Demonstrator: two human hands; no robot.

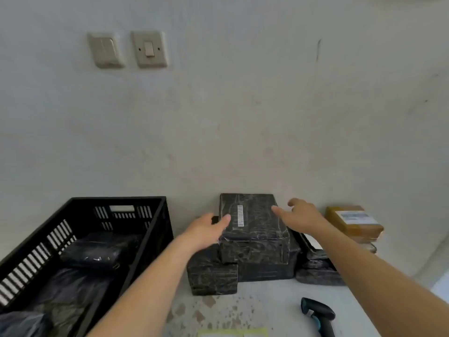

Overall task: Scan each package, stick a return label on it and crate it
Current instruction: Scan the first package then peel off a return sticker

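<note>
Counted from the crate [155, 229]: one crate is seen. Inside it, two black parcels [97, 251] can be made out, perhaps three, the nearest corner being too dark to tell. Right of the crate, four black packages [255, 224] are stacked and heaped against the wall. Further right of the crate, two brown boxes [352, 222] are piled, the lower one barely seen. One scanner [318, 312] is counted, right of the crate and nearer. Two hands [206, 229] are shown. Two switches [149, 48] are fixed above the crate.
</note>
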